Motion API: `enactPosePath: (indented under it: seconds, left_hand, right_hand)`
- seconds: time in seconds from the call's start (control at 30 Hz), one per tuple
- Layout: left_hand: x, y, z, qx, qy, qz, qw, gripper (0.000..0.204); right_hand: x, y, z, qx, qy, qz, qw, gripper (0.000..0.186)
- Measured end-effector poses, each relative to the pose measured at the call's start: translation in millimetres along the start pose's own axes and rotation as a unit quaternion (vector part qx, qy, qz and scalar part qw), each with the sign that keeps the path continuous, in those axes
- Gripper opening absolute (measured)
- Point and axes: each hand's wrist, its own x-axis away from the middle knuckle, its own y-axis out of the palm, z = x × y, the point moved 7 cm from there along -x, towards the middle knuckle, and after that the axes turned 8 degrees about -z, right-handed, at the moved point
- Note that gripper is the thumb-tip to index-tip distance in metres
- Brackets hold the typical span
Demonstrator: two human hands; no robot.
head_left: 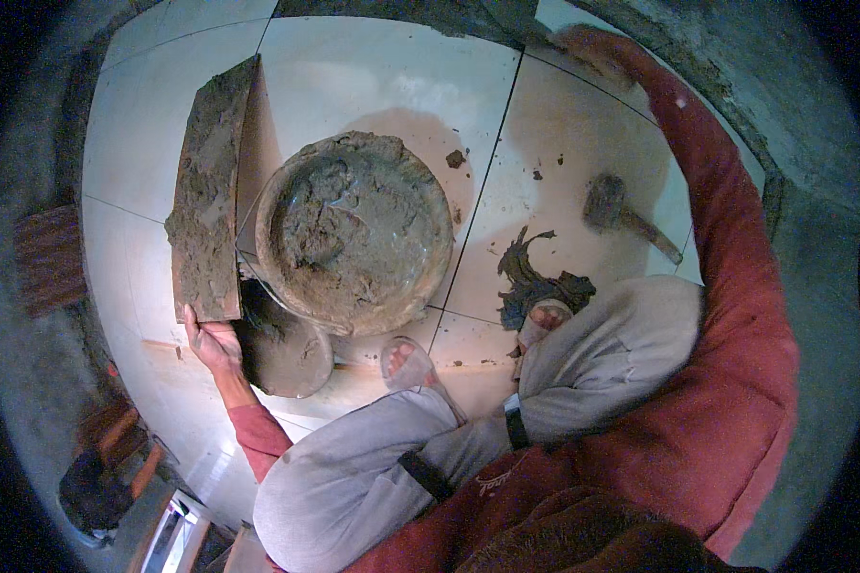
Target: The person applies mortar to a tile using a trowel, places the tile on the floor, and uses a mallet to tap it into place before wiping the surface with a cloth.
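My left hand (212, 342) grips the near end of a long, narrow board-like strip (205, 191), its fingers and thumb at that edge. Rough grey-brown mortar coats the strip's upper face. Beside it, on the right, stands a round basin (435, 277) with a thick, crusted rim, heaped with wet mortar (354, 229). Close to my left wrist, a smaller round vessel (301, 377) holds greyish muck. My right arm stretches far forward along the right side. Out there my right hand (592, 50) is smeared by motion beside a dark mortar bed (401, 11), so its fingers cannot be made out.
A mallet (621, 212) lies on the pale floor tiles (373, 72) at the right. Crumpled dark scraps (540, 286) lie by my right foot, with mortar crumbs around. A rough wall (764, 86) borders the far right. Another person (96, 487) is at the lower left.
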Motion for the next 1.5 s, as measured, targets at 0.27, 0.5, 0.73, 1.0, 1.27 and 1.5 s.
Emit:
enactPosePath:
  seconds: [0.27,0.5,0.73,1.0,1.27,1.5]
  left_hand:
    - [-4,3,-1,0.008,-0.002,-0.031,0.999,0.046]
    - [-7,11,-9,0.001,0.004,-0.031,1.0,0.048]
    - [-1,7,6,-0.003,0.015,-0.018,1.0,0.05]
    - [8,-1,12,0.001,0.011,-0.007,1.0,0.048]
    - [1,23,-2,0.026,0.001,-0.038,0.999,0.047]
    - [1,33,-7,0.026,0.005,-0.034,0.999,0.046]
  right_hand:
    - [74,17,-18,0.123,0.018,0.064,0.99,0.046]
    - [49,13,-19,0.44,-0.084,0.233,0.863,0.039]
    - [0,-9,-22,0.348,0.017,0.252,0.903,0.038]
    - [-3,6,3,-0.28,0.008,0.06,0.958,0.036]
    - [-64,77,-35,-0.544,0.072,0.137,0.825,0.036]
    - [-146,97,-110,-0.495,-0.028,0.069,0.866,0.042]
